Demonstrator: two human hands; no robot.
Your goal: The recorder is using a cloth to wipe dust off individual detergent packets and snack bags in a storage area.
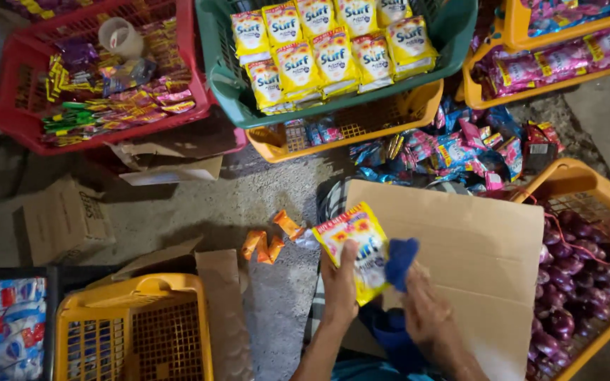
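Two hands engaged: left hand point(339, 282) grips yellow sachet point(354, 248), right hand point(421, 310) presses blue cloth point(399, 259) against it. Sachet likely dropped if pinch loosened.

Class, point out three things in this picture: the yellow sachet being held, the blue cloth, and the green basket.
yellow sachet point(354, 243), head view, on its upper front face.
blue cloth point(399, 259), head view, on the bunched middle.
green basket point(248, 106), head view, on its bare front wall.

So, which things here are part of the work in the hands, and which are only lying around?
In hand:
- left hand holding yellow packet
- right hand holding blue cloth
- cardboard sheet under them

Lying about:
- red basket
- green basket of yellow packets
- orange sachets
- small carton
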